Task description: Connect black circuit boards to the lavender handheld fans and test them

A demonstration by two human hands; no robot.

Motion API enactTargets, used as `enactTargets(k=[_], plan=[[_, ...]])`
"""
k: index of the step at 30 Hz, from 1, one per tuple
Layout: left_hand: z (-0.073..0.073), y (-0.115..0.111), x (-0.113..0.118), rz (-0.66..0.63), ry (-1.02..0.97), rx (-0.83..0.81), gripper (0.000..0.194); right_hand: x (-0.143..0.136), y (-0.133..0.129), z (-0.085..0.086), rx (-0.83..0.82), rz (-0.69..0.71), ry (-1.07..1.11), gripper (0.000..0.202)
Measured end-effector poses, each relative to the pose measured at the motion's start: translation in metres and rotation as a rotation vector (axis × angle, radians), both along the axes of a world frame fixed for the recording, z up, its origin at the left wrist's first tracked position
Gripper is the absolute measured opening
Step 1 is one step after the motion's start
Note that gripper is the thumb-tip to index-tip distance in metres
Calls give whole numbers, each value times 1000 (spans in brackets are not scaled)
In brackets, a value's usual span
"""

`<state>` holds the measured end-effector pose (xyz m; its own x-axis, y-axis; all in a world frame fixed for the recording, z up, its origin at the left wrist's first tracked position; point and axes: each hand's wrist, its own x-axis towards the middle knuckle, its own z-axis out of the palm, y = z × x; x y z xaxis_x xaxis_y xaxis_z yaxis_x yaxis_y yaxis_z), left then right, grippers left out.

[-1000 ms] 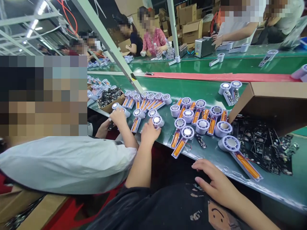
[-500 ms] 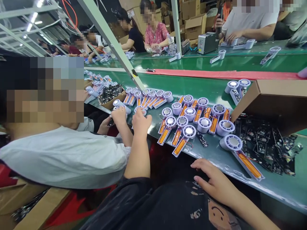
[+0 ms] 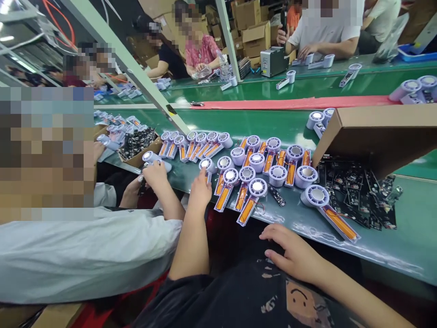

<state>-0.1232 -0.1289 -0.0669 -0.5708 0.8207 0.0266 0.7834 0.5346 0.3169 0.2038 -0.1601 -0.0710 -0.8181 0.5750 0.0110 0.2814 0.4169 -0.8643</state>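
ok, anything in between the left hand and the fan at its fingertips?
Nothing visible. The left hand overlaps the near side of the fan in this view, with no other object between; whether they touch, I can't tell. The co-worker's hand is off to the left, out of that path.

On the glossy green worktop [image 3: 414,191], round-headed lilac plastic fans [image 3: 278,173] lie between a small brown cardboard box [image 3: 150,149] on the worker's left and flat black circuit boards [image 3: 353,193] heaped right. Behind that heap rises a brown cardboard panel [image 3: 385,119]; farther back runs a long flat red strip [image 3: 290,104]. The bare left hand [image 3: 200,189] is at the nearer fans' left end.
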Motion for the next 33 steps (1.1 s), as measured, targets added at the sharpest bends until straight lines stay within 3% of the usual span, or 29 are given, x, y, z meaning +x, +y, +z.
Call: enactTargets(k=[3, 6, 9, 11, 13, 14, 16, 19, 22, 27, 33], plan=[[2, -1, 0, -109, -54, 2, 61, -1, -1, 1, 3, 1, 0, 30], [12, -5, -5, -87, -58, -10, 66, 3, -1, 2, 27, -26, -10, 30], [24, -18, 8, -158, 76, 128, 61, 18, -3, 1, 119, -107, 53, 26], [27, -32, 33, -379, 178, 288, 52, 34, -5, 0, 249, -209, 143, 23], [21, -49, 65, -691, 250, 396, 40, 54, -7, 0, 422, -371, 186, 22], [15, -57, 81, -860, 281, 407, 34, 63, -7, 0, 511, -476, 163, 22], [0, -67, 107, -1040, 348, 356, 28, 80, -5, -1, 655, -707, 15, 22], [-23, -68, 122, -1002, 412, 251, 37, 95, 3, -5, 710, -901, -326, 37], [-35, -58, 119, -925, 430, 236, 42, 98, 11, -12, 670, -826, -515, 41], [-37, -52, 113, -942, 452, 399, 34, 103, 12, -22, 694, -839, -467, 34], [-32, -62, 112, -985, 463, 631, 28, 121, -8, -33, 768, -789, -317, 36]])
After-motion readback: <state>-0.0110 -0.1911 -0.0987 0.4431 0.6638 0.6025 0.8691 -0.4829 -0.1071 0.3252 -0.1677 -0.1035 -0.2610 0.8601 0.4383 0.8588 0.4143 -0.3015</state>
